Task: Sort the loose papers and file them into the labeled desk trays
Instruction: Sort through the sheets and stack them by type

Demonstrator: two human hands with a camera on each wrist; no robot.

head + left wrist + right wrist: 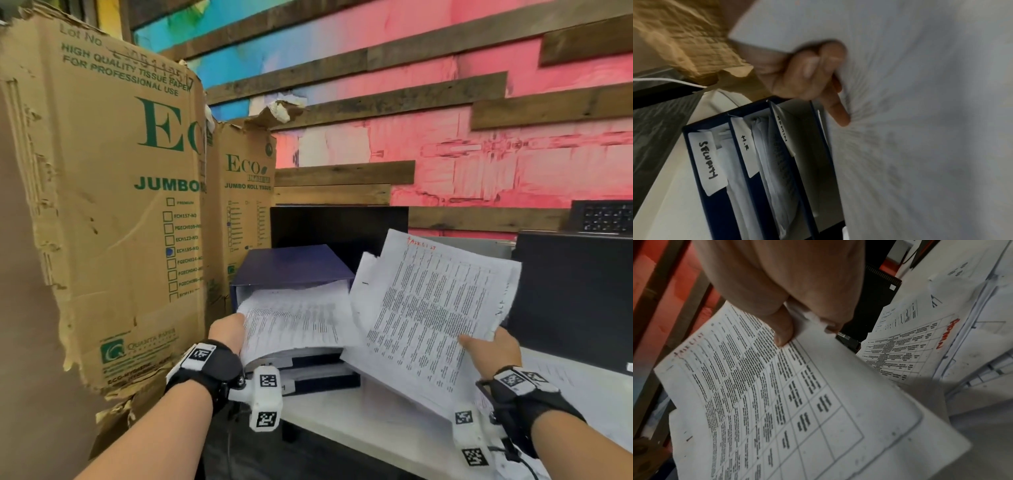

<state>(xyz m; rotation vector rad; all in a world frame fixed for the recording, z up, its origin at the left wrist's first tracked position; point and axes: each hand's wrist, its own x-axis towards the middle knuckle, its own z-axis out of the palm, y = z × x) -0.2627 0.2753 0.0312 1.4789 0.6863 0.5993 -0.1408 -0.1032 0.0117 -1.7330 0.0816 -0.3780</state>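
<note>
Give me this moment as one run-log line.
left hand: holds sheet at top tray mouth | right hand: holds paper stack | tray labels: handwritten | loose papers: remain on desk

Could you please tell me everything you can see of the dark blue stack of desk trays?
The dark blue tray stack has three stacked tiers of thin board or plastic, open toward the person. It stands on the white desk beside the cardboard boxes. White handwritten labels mark the tiers; one seems to read Security. Printed sheets fill each tier. The left hand holds the sheet curling out of the top tier.
</note>
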